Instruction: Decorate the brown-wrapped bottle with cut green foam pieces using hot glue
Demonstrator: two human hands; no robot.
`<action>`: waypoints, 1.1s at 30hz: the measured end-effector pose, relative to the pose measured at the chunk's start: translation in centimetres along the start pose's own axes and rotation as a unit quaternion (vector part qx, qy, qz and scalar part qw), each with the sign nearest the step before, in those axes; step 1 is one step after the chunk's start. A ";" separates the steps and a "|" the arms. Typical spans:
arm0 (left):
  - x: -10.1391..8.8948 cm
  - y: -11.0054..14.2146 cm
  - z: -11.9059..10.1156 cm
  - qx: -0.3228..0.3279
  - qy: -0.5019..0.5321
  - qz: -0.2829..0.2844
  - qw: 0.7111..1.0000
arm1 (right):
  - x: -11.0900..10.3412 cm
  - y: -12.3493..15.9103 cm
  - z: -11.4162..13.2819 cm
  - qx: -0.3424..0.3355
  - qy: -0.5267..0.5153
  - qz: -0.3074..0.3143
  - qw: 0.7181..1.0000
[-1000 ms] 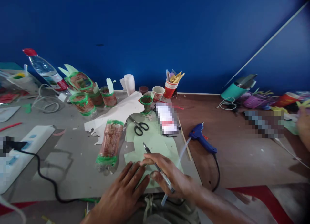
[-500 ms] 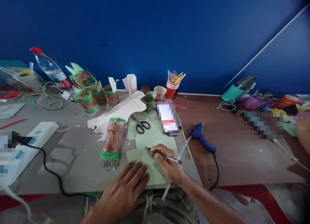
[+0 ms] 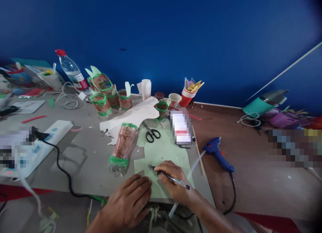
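Note:
My right hand (image 3: 173,182) is closed around a pen (image 3: 181,183), its tip at or just above a small light-green paper piece (image 3: 139,165) over a larger green sheet (image 3: 167,154). Whether the tip touches is unclear. Flat at the sheet's lower left lies my left hand (image 3: 129,199), fingers stretched and close together, holding nothing. Beyond it is a brown-painted plastic bottle (image 3: 125,142) with green ends. Black-handled scissors (image 3: 153,135) rest at the sheet's top, beside a blurred phone (image 3: 180,127).
A blue glue gun (image 3: 217,154) and a wooden stick (image 3: 200,155) lie to the right. White cut paper (image 3: 136,113), brown-and-green pots (image 3: 101,104) and a red-capped bottle (image 3: 72,72) stand or lie farther back. A power strip (image 3: 54,134) with a black cord is left.
The view has turned left, so things appear farther right. My left hand's fingers have drawn closer together. The pen stays in my right hand.

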State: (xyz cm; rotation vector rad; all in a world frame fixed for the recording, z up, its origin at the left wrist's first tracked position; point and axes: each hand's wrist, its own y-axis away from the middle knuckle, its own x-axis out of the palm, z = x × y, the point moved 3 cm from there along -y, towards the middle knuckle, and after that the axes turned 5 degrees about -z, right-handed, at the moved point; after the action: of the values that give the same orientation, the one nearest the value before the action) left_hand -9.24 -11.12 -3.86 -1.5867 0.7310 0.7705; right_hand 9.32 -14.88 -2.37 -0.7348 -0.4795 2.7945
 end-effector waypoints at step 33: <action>-0.7 -0.5 0.0 -0.016 -0.028 -0.024 0.999 | 0.2 0.3 0.1 -0.044 -0.011 0.017 0.999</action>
State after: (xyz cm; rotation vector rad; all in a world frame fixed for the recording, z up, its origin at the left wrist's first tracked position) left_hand -9.22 -11.06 -2.96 -1.6009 0.6411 0.7915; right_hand 9.06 -15.12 -2.45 -0.7373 -0.6043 2.8318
